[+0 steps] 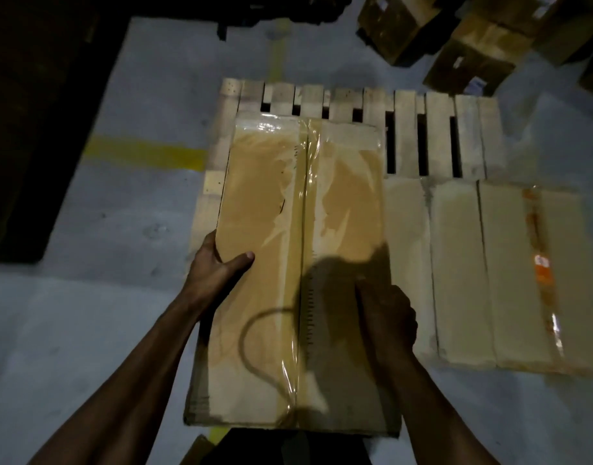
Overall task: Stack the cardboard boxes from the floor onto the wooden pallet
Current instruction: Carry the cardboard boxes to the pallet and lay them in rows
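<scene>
A long taped cardboard box (298,229) fills the centre of the head view, over the left part of the wooden pallet (406,129). My left hand (218,266) grips its left edge, thumb on top and fingers under the side. On the opposite edge my right hand (389,317) grips the box, fingers curled over it. Two more boxes lie flat on the pallet's right half: a plain one (432,263) and one with orange tape (536,273). I cannot tell whether the held box rests on the pallet or hangs above it.
Several brown cardboard boxes (469,48) sit on the grey floor beyond the pallet's far right corner. A yellow floor line (144,152) runs left of the pallet. A dark mass (36,112) borders the left side.
</scene>
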A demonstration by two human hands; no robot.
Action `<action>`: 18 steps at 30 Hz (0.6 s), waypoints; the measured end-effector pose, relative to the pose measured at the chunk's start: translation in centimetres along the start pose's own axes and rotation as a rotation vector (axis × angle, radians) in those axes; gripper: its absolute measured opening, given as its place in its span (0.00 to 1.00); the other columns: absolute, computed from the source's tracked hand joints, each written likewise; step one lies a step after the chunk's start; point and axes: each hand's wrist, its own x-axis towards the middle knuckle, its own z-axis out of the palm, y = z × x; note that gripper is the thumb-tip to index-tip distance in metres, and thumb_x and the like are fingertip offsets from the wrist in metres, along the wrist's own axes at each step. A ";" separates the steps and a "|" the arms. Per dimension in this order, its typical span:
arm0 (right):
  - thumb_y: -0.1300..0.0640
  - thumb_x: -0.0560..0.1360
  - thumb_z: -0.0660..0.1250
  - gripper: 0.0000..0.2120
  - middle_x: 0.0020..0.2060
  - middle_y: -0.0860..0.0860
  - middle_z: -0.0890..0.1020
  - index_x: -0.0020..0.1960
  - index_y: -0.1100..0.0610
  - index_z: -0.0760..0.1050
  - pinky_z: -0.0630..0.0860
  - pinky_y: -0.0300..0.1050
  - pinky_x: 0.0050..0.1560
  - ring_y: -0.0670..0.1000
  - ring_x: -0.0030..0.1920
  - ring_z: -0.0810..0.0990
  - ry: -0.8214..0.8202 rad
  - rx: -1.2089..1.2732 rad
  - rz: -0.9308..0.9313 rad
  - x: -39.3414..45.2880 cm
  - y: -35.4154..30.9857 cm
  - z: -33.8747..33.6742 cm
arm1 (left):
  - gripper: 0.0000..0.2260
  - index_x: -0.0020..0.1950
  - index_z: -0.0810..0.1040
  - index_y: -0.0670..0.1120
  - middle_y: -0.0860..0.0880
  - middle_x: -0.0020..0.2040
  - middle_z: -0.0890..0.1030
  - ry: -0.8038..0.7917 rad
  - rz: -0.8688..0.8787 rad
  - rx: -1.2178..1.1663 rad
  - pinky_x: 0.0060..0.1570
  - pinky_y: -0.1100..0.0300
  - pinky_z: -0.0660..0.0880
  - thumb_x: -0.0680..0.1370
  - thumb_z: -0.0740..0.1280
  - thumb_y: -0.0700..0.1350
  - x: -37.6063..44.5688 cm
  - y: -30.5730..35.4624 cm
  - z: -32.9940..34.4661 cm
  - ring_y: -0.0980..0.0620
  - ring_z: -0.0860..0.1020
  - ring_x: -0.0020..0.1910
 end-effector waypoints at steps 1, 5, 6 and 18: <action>0.27 0.74 0.61 0.26 0.46 0.48 0.82 0.57 0.47 0.78 0.81 0.49 0.47 0.52 0.44 0.82 0.018 0.019 0.009 0.9 0.6 0.8 | 0.33 0.72 0.69 0.48 0.49 0.61 0.79 -0.003 -0.002 0.005 0.58 0.45 0.78 0.71 0.77 0.53 0.9 -0.6 0.6 0.46 0.79 0.58; 0.28 0.74 0.62 0.33 0.56 0.51 0.82 0.71 0.48 0.72 0.76 0.45 0.50 0.55 0.51 0.81 0.069 0.081 -0.008 4.6 2.3 3.7 | 0.35 0.72 0.70 0.48 0.50 0.60 0.80 -0.021 0.004 0.018 0.56 0.49 0.79 0.68 0.77 0.56 4.8 -3.0 2.8 0.49 0.80 0.57; 0.29 0.75 0.62 0.33 0.57 0.51 0.82 0.72 0.48 0.72 0.74 0.45 0.49 0.55 0.51 0.81 0.075 0.105 -0.022 5.1 2.3 3.9 | 0.33 0.72 0.70 0.48 0.50 0.59 0.80 -0.018 0.011 0.014 0.55 0.50 0.79 0.70 0.78 0.54 5.2 -3.1 2.9 0.50 0.80 0.56; 0.36 0.76 0.67 0.29 0.61 0.47 0.79 0.73 0.45 0.70 0.70 0.42 0.51 0.50 0.55 0.77 0.153 0.220 -0.067 12.0 5.9 9.1 | 0.21 0.69 0.71 0.47 0.55 0.53 0.80 -0.025 0.079 0.053 0.43 0.67 0.76 0.77 0.72 0.44 12.0 -9.8 8.1 0.61 0.80 0.48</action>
